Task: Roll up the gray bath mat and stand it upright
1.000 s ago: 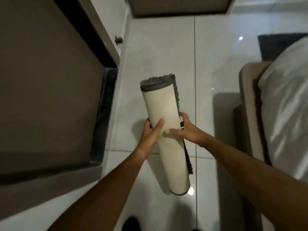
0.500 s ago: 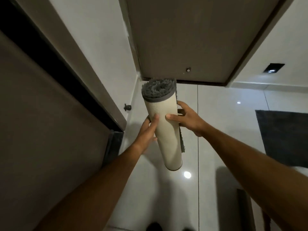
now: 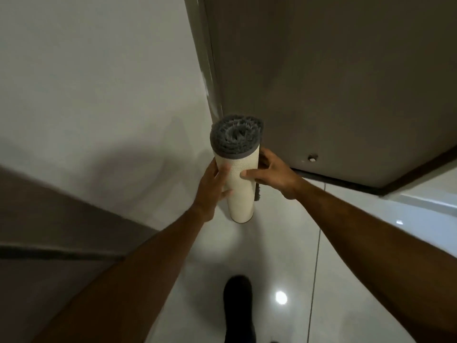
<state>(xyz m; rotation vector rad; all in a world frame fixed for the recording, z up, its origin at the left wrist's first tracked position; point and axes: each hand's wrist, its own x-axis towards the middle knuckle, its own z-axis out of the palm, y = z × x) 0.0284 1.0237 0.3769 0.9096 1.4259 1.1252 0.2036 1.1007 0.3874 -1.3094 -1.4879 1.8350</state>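
Observation:
The gray bath mat (image 3: pixel 241 186) is rolled into a tight cylinder, cream backing outward, with its gray pile spiral showing at the top end. It is held nearly upright in the air above the white floor, close to the corner between wall and door. My left hand (image 3: pixel 214 184) grips the roll from the left side and my right hand (image 3: pixel 270 175) wraps it from the right, thumb across the front. A loose gray edge hangs along the right side of the roll.
A white wall (image 3: pixel 103 95) rises on the left and a brown door (image 3: pixel 333 82) stands straight ahead, with a small door stop (image 3: pixel 312 158) near its bottom. A dark cabinet edge (image 3: pixel 49 219) sits at lower left. My dark-shod foot (image 3: pixel 238 305) is on the glossy tile floor (image 3: pixel 284 243).
The view has swung up and toward the door corner. The rolled mat has been carried forward and turned more upright, with both hands holding it throughout.

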